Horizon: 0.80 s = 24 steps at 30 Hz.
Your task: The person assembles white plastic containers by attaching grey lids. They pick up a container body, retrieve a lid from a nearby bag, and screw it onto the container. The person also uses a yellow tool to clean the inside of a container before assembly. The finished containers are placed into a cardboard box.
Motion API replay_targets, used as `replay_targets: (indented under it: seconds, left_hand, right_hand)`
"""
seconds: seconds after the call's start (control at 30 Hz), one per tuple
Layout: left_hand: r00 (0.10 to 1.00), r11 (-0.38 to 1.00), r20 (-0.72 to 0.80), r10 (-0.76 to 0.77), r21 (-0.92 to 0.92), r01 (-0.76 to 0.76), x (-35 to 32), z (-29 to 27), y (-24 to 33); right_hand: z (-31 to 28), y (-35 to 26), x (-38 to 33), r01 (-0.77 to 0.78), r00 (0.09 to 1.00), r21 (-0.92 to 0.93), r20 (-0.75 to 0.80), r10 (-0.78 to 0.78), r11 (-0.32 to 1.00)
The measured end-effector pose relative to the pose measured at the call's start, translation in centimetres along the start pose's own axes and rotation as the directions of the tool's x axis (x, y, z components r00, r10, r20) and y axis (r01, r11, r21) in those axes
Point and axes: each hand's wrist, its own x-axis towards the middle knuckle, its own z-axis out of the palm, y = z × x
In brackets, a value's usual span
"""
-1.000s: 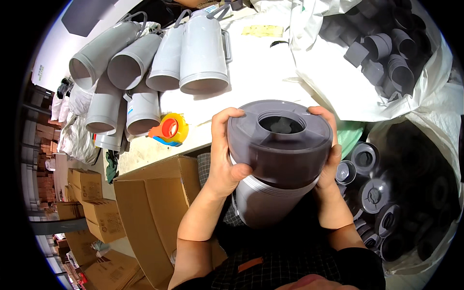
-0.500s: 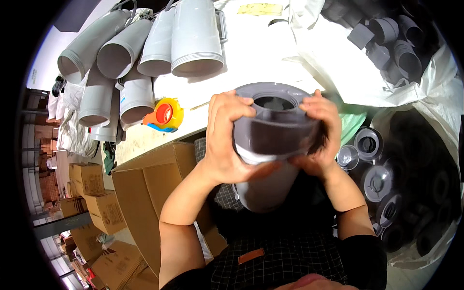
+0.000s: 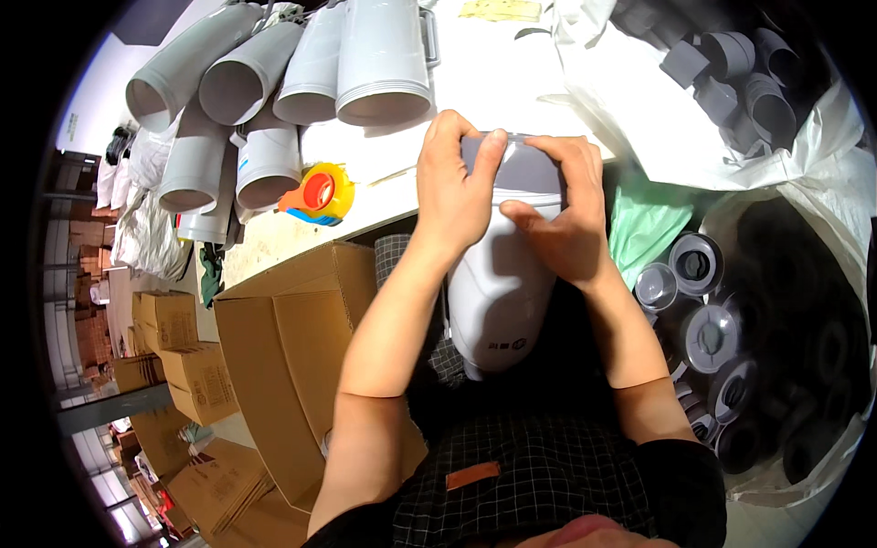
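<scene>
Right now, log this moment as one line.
left hand: on grey lid | right hand: on lid | white jug: tipped away

The single head camera is looking steeply down from close above the hands, facing the white surface [image 3: 512, 82] ahead.

The jug [image 3: 501, 292] was held above the person's lap, just before the counter [image 3: 493, 82], with the lid [image 3: 521, 169] on its far end. The left hand [image 3: 457, 196] lay on the lid's left side, the right hand [image 3: 557, 228] on its right. Behind them, tubes [image 3: 384, 59] lay on the counter; a tape dispenser [image 3: 315, 194] sat left. A carton [image 3: 292, 338] stood lower left, a bag of caps [image 3: 722, 338] right.
</scene>
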Motion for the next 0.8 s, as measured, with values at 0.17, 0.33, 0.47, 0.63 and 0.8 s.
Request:
replay_targets:
  seconds: [0.17,0.33,0.47,0.63,0.8]
  left_hand:
    - [0.996,0.991,-0.059,-0.061,-0.121,0.053,-0.2,1.0,-1.8]
    - [0.992,0.810,0.119,0.047,-0.586,0.032,0.7,-0.4,-2.8]
    - [0.985,0.929,0.023,-0.169,-0.329,0.167,-1.8,0.4,-4.5]
    - [0.585,0.583,0.327,-0.742,-0.114,0.804,-16.3,-3.7,-9.9]
    - [0.843,0.942,0.477,0.246,-0.324,-0.092,-6.7,-1.6,2.7]
  right_hand:
    - [0.1,-0.3,-0.2,-0.045,0.998,-0.037,-0.034,0.044,0.998]
    - [-2.1,0.0,-1.6,-0.184,0.981,0.197,-0.022,0.192,0.963]
    - [-5.8,2.3,-2.3,-0.225,0.922,0.705,-0.071,0.381,0.673]
    - [-9.5,10.1,-6.8,0.051,0.947,0.951,0.051,0.317,-0.304]
    - [-6.4,12.0,-4.2,-0.070,0.994,0.896,0.098,0.042,-0.438]
